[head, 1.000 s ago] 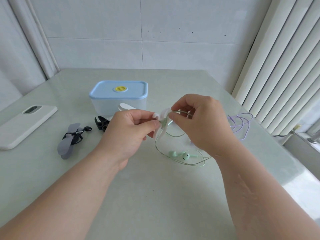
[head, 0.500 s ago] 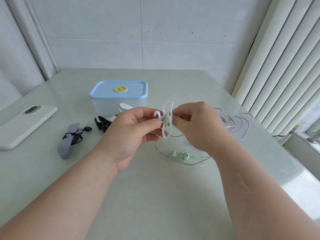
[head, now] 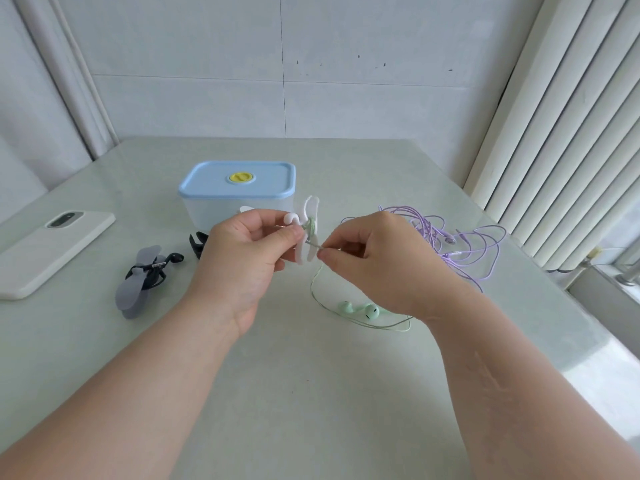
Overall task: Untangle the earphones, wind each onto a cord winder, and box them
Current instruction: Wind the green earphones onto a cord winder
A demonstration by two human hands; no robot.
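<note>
Pinched between thumb and curled fingers, the white cord winder (head: 310, 211) sits in the left hand (head: 242, 261), while the right hand (head: 381, 265) nips the thin green cord right beside it, fingertips closed on the wire. On my feed both hands hover above the table, just in front of the box (head: 207, 188) and a little to its right. I make the winder out as a flat, soft-looking piece with rounded lobes (rubbery, I would say), its long axis nearly upright and the top lobe tipped slightly away from me. A few turns of green cord circle its narrow waist. Below the pinch the cord drops and loops around the mint-green earphones (head: 360, 310), whose two smooth buds lie side by side on the table, nearer me than the box and to its right. Right of the box, purple earphones (head: 460, 244) sprawl in loose open loops. Left of the box and nearer me lies a grey winder (head: 136, 289) of the same lobed shape, black earphones wrapped round its middle. What looks like a black winder (head: 197, 242) lies between it and the box, partly behind the left hand. Far left of the box I see a white phone (head: 52, 251), camera side up. The box is translucent, with a pale blue lid and a round yellow cap at its centre. The table (head: 311, 393) is pale greenish and glossy, with white wall tiles behind the box and white vertical slats (head: 571, 133) to its right.
</note>
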